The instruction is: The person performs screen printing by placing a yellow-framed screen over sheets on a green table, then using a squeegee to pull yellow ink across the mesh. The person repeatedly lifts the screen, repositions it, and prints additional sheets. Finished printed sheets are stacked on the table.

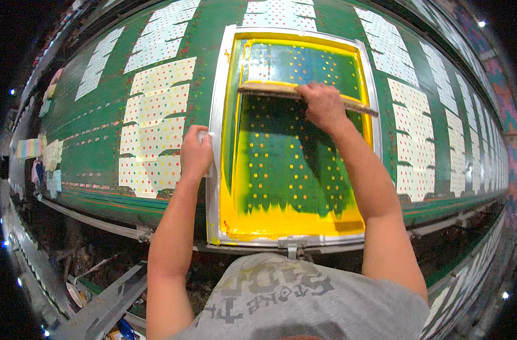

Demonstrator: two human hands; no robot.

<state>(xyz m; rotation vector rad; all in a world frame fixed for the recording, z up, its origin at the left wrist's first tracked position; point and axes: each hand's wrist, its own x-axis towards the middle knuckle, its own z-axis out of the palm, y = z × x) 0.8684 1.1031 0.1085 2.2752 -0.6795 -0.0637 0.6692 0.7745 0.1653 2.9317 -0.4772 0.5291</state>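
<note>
A screen printing frame with pale metal rails lies flat in front of me, over a long green table. Yellow ink pools along its near end and lines its inner edges; small dots show through the mesh. My right hand is closed over a wooden squeegee, which spans the mesh crosswise in the far half, its right end over the right rail. At the left rail my left hand is closed on the frame's side, where a bit of white shows beside the fingers.
Cut fabric pieces with coloured dots lie in columns left of the frame, and more dotted pieces line the right. A metal clamp sits at the frame's near edge. Metal beams stand at the lower left.
</note>
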